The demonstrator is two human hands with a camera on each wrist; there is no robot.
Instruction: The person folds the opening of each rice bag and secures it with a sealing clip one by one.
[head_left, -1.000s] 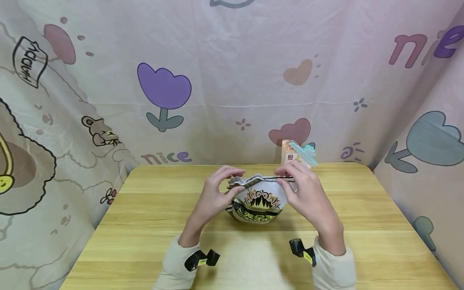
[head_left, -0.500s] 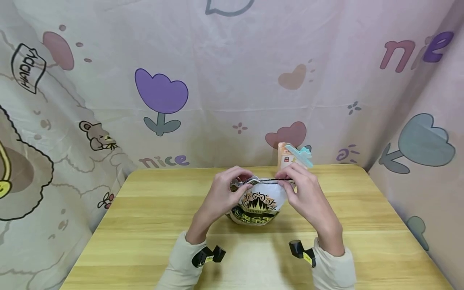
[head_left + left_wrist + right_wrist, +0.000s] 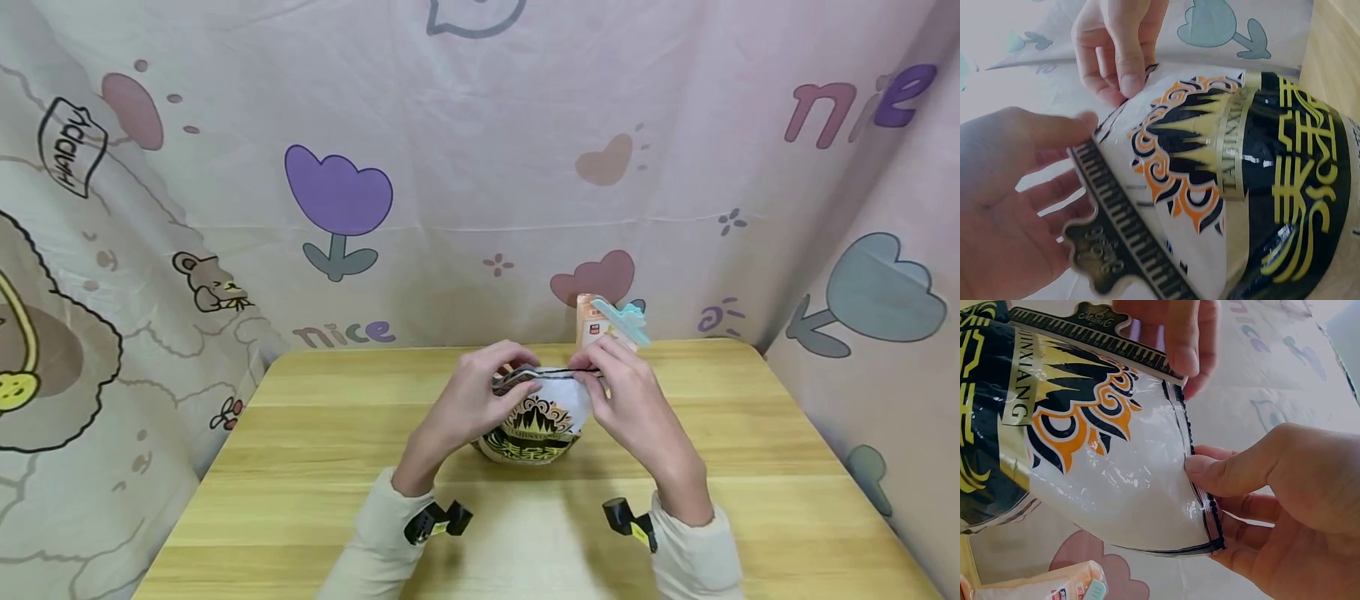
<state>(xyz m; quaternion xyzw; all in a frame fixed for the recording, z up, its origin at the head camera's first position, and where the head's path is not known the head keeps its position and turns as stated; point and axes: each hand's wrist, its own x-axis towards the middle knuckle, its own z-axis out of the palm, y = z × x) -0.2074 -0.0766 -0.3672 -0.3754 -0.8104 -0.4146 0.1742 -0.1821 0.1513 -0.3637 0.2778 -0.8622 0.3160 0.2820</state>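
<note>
A white plastic food bag [image 3: 542,429] with a black, gold and orange print stands on the table under both hands. Across one side of its top edge lies a bag clip [image 3: 1129,222] patterned with piano keys and bearing a scroll-shaped grip tab. My left hand [image 3: 480,396] pinches the end of this clip at the bag's edge, thumb in front and fingers behind. On the other side, my right hand [image 3: 1291,487] pinches the bag's dark-trimmed top edge between thumb and fingers. The bag's opening is pressed flat there, and its back is hidden.
Behind the right hand stands an orange and white packet [image 3: 588,321] with a light blue clip [image 3: 622,319] across its top. The wooden table [image 3: 315,467] ends at a printed cloth backdrop [image 3: 465,167] at the back.
My left hand has moved right along the bag's top edge, closer to the right hand, and the edge has drawn straighter. The right hand keeps its pinch in nearly the same spot.
</note>
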